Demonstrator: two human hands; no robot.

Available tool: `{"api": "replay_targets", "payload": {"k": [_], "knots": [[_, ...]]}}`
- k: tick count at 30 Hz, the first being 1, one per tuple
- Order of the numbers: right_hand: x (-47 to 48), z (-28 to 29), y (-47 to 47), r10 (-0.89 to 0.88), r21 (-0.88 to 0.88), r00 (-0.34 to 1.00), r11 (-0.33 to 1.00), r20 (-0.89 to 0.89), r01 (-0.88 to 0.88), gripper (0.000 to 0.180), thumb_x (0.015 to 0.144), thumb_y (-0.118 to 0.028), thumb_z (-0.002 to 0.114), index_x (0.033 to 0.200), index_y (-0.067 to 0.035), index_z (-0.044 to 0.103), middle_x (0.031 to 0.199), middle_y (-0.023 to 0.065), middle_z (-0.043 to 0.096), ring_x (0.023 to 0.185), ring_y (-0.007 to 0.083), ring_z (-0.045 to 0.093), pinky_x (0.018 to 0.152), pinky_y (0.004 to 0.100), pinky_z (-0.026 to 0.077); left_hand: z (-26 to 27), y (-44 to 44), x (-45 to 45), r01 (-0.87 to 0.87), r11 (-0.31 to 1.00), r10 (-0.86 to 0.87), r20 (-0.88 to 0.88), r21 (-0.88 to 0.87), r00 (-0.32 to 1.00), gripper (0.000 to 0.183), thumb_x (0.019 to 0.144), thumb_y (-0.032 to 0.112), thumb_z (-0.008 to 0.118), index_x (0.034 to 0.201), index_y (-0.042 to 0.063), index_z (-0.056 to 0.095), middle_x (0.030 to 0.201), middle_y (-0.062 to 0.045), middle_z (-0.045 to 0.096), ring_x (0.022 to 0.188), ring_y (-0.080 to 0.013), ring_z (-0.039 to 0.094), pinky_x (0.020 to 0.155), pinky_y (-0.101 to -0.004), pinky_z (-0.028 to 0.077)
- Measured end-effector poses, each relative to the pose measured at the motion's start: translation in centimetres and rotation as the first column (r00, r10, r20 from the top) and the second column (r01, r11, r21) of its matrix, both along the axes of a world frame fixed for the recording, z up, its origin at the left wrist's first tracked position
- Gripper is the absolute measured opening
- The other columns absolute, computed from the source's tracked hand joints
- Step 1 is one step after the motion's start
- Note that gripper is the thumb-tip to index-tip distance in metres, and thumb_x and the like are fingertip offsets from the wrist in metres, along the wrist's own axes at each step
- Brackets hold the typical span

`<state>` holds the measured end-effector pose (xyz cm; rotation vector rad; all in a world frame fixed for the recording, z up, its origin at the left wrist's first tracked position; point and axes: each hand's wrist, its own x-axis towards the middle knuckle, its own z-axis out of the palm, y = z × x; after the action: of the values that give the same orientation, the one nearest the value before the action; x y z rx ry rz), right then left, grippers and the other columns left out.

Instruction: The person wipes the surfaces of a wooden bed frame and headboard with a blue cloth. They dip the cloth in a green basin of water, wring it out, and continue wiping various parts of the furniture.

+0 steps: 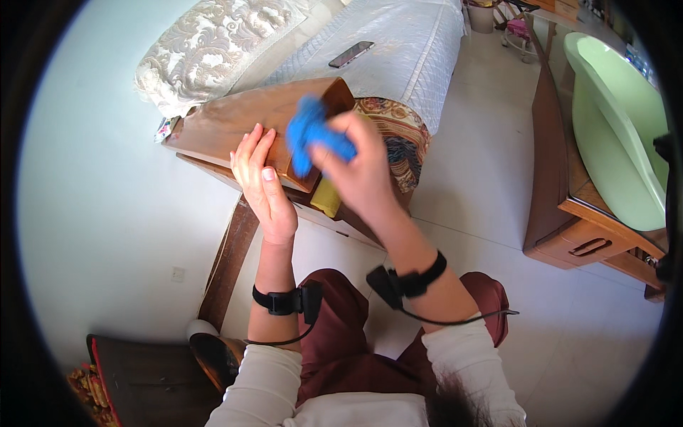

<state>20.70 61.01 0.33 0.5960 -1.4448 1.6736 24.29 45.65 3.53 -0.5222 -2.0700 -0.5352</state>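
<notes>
A crumpled blue cloth [317,136], blurred by motion, is gripped between the thumb and fingers of my right hand [360,165]. It appears above the front corner of a wooden headboard or cabinet top [245,123]. My left hand [259,181] holds nothing; its fingers lie against the near edge of that wooden piece. Just below the blue cloth, a yellow cloth or roll [326,198] sits at the wood's edge, partly hidden by my right hand. Both forearms wear black straps with small black boxes and cables.
Beyond the wood is a bed with a pale quilted cover [395,69], a smartphone [351,54] and a patterned pillow [208,53]. A green plastic tub [613,133] stands on a wooden cabinet [587,243] at right. Dark furniture [155,379] is at lower left.
</notes>
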Motion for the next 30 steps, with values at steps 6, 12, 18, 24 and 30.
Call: {"api": "replay_targets", "payload": {"k": [6,12,18,24,30], "knots": [[-0.9,0.1,0.4,-0.077,-0.049,0.963,0.994,0.257,0.093,0.023,0.077,-0.019,0.075,0.088,-0.005,0.06,0.079,0.0124,0.061,0.073,0.0339,0.059,0.068,0.0444,0.046,0.0,0.7,-0.3,0.027,0.999,-0.026,-0.042,0.017,0.999,0.051,0.103,0.033,0.028,0.13,0.003,0.06,0.14,-0.016,0.053,0.135,-0.0343,0.041,0.118,-0.0529,0.014],[1.5,0.6,0.4,-0.17,0.075,0.969,0.984,0.177,0.159,0.023,0.077,-0.02,0.078,0.091,-0.012,0.061,0.091,0.0043,0.063,0.09,0.0296,0.055,0.081,0.0445,0.038,0.0,1.2,-0.5,0.025,0.999,-0.022,-0.065,0.04,0.998,0.05,0.103,0.031,0.028,0.13,0.003,0.06,0.14,-0.016,0.053,0.135,-0.0346,0.042,0.118,-0.0528,0.014],[4.4,-0.3,-1.4,-0.175,0.067,0.97,0.984,0.172,0.165,0.025,0.079,-0.024,0.077,0.092,-0.011,0.06,0.091,0.0072,0.062,0.092,0.0324,0.053,0.083,0.047,0.039,-0.1,0.5,-0.4,0.007,1.0,-0.005,-0.083,0.017,0.997,0.049,0.103,0.031,0.029,0.129,0.003,0.06,0.139,-0.016,0.054,0.134,-0.0349,0.043,0.118,-0.052,0.015],[-2.3,0.0,2.2,-0.17,-0.031,0.918,0.981,0.359,0.193,0.024,0.082,-0.024,0.074,0.089,-0.006,0.06,0.09,0.0147,0.061,0.087,0.0348,0.054,0.078,0.0475,0.041,0.1,1.6,-0.7,0.04,0.998,-0.036,-0.086,0.041,0.996,0.049,0.103,0.032,0.03,0.128,0.003,0.061,0.139,-0.015,0.054,0.133,-0.0343,0.044,0.118,-0.0513,0.017],[3.3,-0.2,-0.4,-0.255,0.137,0.964,0.96,0.068,0.245,0.025,0.08,-0.022,0.076,0.096,-0.009,0.062,0.095,0.0077,0.061,0.097,0.0313,0.051,0.087,0.0454,0.036,-0.5,1.3,-0.5,0.017,0.997,-0.008,-0.116,0.077,0.993,0.048,0.103,0.031,0.031,0.126,0.003,0.062,0.139,-0.015,0.055,0.133,-0.0334,0.045,0.118,-0.0512,0.017]]}}
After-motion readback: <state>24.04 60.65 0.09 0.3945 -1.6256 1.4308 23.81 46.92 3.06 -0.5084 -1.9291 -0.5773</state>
